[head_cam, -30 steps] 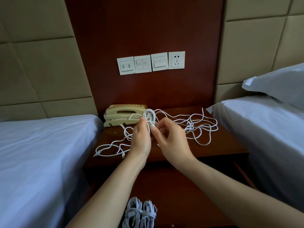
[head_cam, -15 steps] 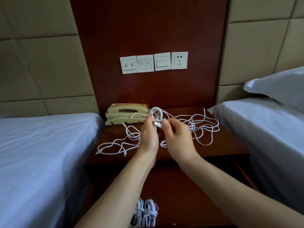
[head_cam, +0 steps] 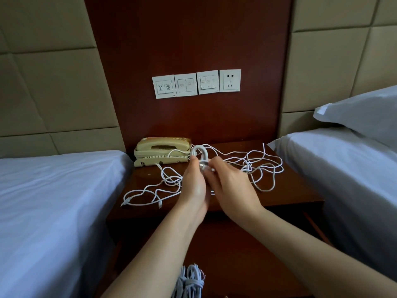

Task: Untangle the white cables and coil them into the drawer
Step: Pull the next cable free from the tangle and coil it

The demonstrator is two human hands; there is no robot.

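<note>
We hold a small white cable coil (head_cam: 199, 147) upright in our left hand (head_cam: 194, 186), our right hand (head_cam: 233, 186) pinching its base, over the tangled cables (head_cam: 247, 165) on the nightstand (head_cam: 296, 190).

we see white cables (head_cam: 257, 164) on a dark red-brown nightstand (head_cam: 290, 190), a cream telephone (head_cam: 163, 151) at 10 o'clock, white switch plates (head_cam: 196, 83) at 12 on reddish-brown panelling (head_cam: 193, 39), tan wall padding (head_cam: 53, 82) in a square grid, pale bluish-white sheets (head_cam: 53, 201), and white coiled bundles (head_cam: 191, 280) at 6.
</note>
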